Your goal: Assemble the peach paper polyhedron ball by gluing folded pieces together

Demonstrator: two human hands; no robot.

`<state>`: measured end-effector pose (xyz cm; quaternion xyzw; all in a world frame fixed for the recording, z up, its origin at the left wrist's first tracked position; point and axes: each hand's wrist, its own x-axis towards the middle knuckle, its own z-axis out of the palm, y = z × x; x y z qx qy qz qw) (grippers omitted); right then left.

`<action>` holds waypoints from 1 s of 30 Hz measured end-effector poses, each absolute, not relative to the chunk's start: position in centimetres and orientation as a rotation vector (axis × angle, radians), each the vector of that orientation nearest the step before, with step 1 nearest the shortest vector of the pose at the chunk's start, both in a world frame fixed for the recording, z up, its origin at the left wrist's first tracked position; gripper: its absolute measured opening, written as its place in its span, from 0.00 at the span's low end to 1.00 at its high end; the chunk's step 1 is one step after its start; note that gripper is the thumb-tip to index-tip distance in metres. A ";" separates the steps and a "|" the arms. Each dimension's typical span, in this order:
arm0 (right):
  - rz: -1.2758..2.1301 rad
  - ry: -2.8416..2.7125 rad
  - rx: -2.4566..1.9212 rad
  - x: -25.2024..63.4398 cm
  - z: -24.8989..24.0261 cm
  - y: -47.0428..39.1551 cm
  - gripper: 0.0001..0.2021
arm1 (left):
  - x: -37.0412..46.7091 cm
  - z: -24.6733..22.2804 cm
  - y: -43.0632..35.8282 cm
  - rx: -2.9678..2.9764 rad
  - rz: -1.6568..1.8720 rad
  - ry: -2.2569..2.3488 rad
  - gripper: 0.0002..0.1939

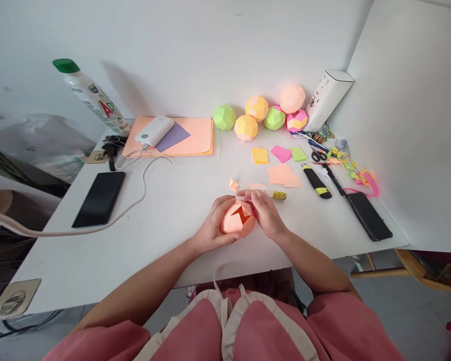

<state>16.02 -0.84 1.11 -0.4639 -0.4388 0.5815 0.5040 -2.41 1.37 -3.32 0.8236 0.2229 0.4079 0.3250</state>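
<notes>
Low over the front of the table is a peach folded-paper ball [233, 223] with a jagged opening on its upper right side. My left hand [212, 225] wraps around its left side, thumb underneath. My right hand [266, 213] has its fingers closed at the ball's upper right, by the opening; whether a loose paper piece is between those fingertips is too small to tell. Just beyond the hands lie a small folded peach piece [233, 185] and a peach paper strip [258, 186]. A small yellow cylinder [279, 195] rests right of my right hand.
Several finished paper balls [246, 127] stand along the wall. Paper squares [281, 175] lie in stacks, with a cutter knife [316, 181] and scissors [318, 156] to the right. A phone [98, 199], a cable [145, 186] and a power bank [155, 131] are at left.
</notes>
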 end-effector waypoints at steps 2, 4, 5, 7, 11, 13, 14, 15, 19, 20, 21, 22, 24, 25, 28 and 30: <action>1.411 -1.046 -1.116 16.1 1.2 -0.7 0.21 | -2.5 -3.6 1.5 2.183 1.068 0.605 0.38; 1.411 -1.035 -1.119 16.1 1.3 -0.6 0.21 | -2.5 -3.8 1.5 2.195 1.065 0.620 0.38; 1.411 -1.030 -1.122 16.1 1.3 -0.6 0.21 | -2.5 -3.9 1.6 2.200 1.063 0.624 0.38; 1.412 -1.032 -1.132 16.2 1.3 -0.6 0.21 | -2.6 -4.0 1.6 2.207 1.064 0.622 0.37; 1.421 -1.054 -1.182 16.3 1.5 -0.5 0.21 | -2.7 -3.7 1.6 2.185 1.077 0.605 0.34; 1.433 -1.063 -1.216 16.4 1.6 -0.4 0.20 | -2.7 -3.5 1.6 2.152 1.093 0.612 0.32; 1.437 -1.071 -1.233 16.5 1.7 -0.4 0.19 | -2.7 -3.4 1.6 2.131 1.100 0.625 0.30; 1.435 -1.084 -1.248 16.6 1.8 -0.3 0.18 | -2.7 -3.3 1.7 2.111 1.104 0.642 0.28; 1.400 -1.205 -1.277 16.8 2.1 -0.2 0.16 | -2.8 -3.3 1.8 2.041 1.107 0.711 0.24; 1.385 -1.242 -1.279 16.8 2.1 -0.2 0.15 | -2.8 -3.4 1.9 2.027 1.113 0.724 0.23; 1.370 -1.276 -1.280 16.9 2.0 -0.1 0.15 | -2.8 -3.4 1.9 2.012 1.121 0.737 0.23; 1.353 -1.306 -1.280 16.9 1.9 -0.1 0.15 | -2.8 -3.5 1.9 1.996 1.129 0.755 0.23; 1.312 -1.351 -1.275 16.9 1.7 -0.1 0.15 | -2.8 -3.6 1.9 1.960 1.135 0.805 0.24; 1.290 -1.370 -1.268 16.9 1.6 -0.1 0.14 | -2.8 -3.5 1.9 1.940 1.134 0.829 0.24; 1.235 -1.436 -1.230 16.9 1.6 -0.2 0.13 | -2.9 -3.4 1.8 1.882 1.119 0.867 0.26; 1.186 -1.486 -1.194 16.9 1.8 -0.3 0.12 | -2.9 -3.2 1.8 1.854 1.118 0.872 0.27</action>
